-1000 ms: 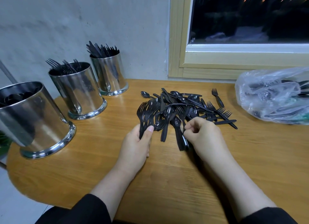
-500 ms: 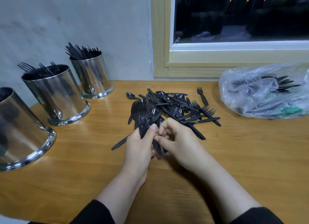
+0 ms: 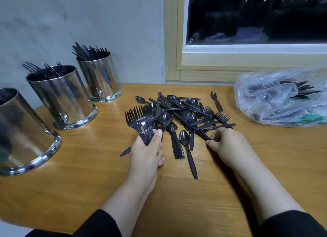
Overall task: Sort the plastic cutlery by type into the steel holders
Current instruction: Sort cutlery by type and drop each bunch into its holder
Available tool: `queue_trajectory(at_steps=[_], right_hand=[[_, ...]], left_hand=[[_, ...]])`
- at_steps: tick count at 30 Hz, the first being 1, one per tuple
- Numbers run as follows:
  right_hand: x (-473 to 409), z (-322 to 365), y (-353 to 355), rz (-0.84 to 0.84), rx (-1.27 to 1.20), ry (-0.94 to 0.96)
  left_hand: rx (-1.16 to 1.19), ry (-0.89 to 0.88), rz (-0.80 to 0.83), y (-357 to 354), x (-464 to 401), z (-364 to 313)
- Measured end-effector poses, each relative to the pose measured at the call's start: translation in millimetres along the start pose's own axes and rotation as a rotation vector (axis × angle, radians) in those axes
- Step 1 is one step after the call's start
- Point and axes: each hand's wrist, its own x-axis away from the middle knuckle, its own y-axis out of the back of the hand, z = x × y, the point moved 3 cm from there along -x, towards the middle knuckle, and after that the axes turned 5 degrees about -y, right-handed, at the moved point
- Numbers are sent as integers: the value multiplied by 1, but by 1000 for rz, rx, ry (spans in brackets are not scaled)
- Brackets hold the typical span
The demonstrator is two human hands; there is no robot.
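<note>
The left hand (image 3: 146,153) grips a bundle of forks (image 3: 139,121), fingers curled round the handles, tines pointing up and away. Half a second ago both hands met at this bundle; now the right hand (image 3: 228,144) has moved apart and pinches a black handle at the near edge of the pile (image 3: 185,112) on the table (image 3: 70,183). So one more fork has probably joined the bundle, and the next is being picked. To the left stand three steel holders: the nearest holder (image 3: 23,130), the fork holder (image 3: 62,96), the far holder (image 3: 100,77). At far right lies a plastic bag (image 3: 279,104) with more cutlery.
</note>
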Motion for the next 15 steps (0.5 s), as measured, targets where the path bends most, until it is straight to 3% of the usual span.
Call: queue_trajectory(at_steps=[7,15], right_hand=[[10,6,9,-22,-8,-30],[33,27,22,-157,-341,-13]], left_hand=[[-20,18,-20,-1,0,-1],[-52,15,-5,-1,0,1]])
